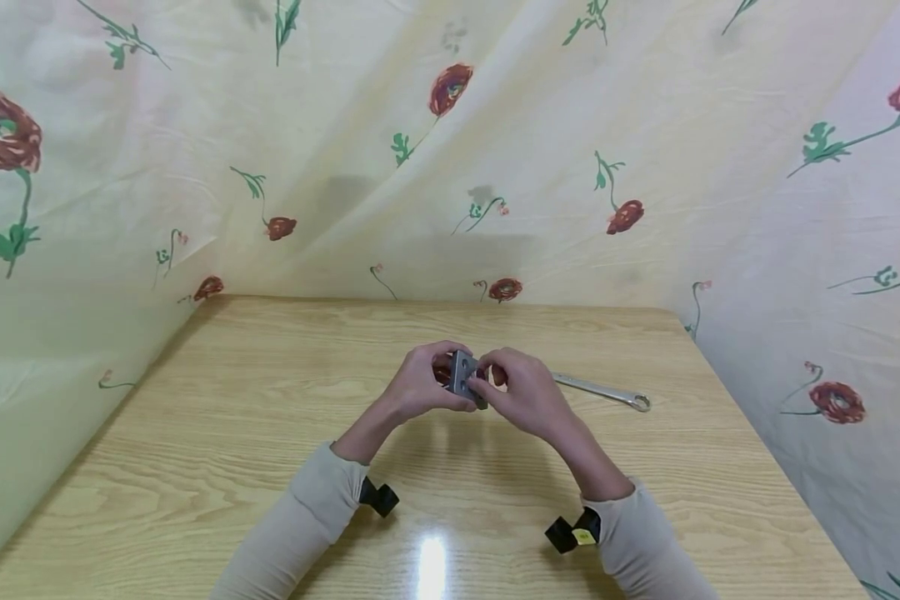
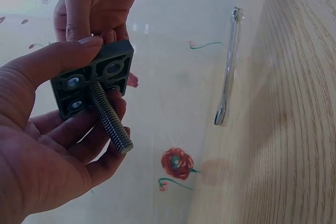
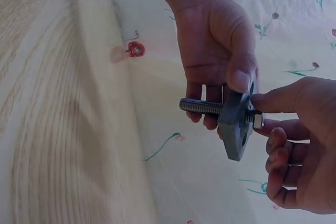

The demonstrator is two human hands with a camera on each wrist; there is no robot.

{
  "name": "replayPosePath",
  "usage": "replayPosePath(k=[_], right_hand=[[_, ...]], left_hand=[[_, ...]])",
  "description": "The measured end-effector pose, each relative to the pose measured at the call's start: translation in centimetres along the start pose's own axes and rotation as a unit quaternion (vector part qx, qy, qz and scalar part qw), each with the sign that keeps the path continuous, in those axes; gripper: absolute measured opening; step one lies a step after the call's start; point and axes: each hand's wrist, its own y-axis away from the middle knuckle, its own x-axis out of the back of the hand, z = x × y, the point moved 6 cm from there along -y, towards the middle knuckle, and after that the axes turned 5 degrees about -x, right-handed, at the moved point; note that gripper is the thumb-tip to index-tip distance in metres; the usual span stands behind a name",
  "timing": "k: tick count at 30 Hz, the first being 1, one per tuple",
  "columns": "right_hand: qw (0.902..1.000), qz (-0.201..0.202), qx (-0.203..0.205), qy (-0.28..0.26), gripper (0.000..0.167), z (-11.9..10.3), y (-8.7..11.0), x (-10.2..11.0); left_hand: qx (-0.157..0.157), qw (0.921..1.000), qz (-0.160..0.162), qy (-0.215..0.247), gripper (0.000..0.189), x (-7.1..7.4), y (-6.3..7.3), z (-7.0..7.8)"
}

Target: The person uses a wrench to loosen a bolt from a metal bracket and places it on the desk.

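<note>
My left hand (image 1: 418,385) grips a grey square plate (image 1: 461,377) by its edges, thumb on one side and fingers on the other. In the left wrist view the plate's ribbed face shows round holes. A threaded bolt (image 2: 111,120) passes through the plate, its long shank sticking out on that ribbed side. On the opposite side, my right hand (image 1: 523,390) pinches around the bolt's hex head (image 3: 258,121) with thumb and index finger; the head stands a little off the plate. The right hand's other fingers are curled below, as the right wrist view shows.
A silver wrench (image 1: 603,390) lies on the wooden table (image 1: 195,467), just right of the hands and partly hidden behind the right one. Flower-printed cloth (image 1: 345,167) hangs behind the table and along both sides. Black wrist-camera mounts (image 1: 378,497) sit at the cuffs.
</note>
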Motion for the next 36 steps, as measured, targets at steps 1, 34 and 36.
replayPosePath(k=[1, 34, 36], right_hand=[[1.0000, -0.005, -0.001, -0.003, 0.018, 0.0, 0.0, 0.0], [0.9917, -0.026, -0.113, 0.055, 0.059, 1.5, 0.0, -1.3], [0.9921, -0.015, -0.106, 0.065, 0.059, 1.2, 0.0, -1.5]], left_hand=[[0.000, 1.0000, 0.000, 0.000, 0.061, 0.0, 0.0, 0.0], [-0.015, 0.9998, -0.006, 0.013, 0.058, -0.3, 0.2, 0.4], [-0.017, 0.9998, -0.008, 0.011, 0.058, -0.4, 0.2, 0.5]])
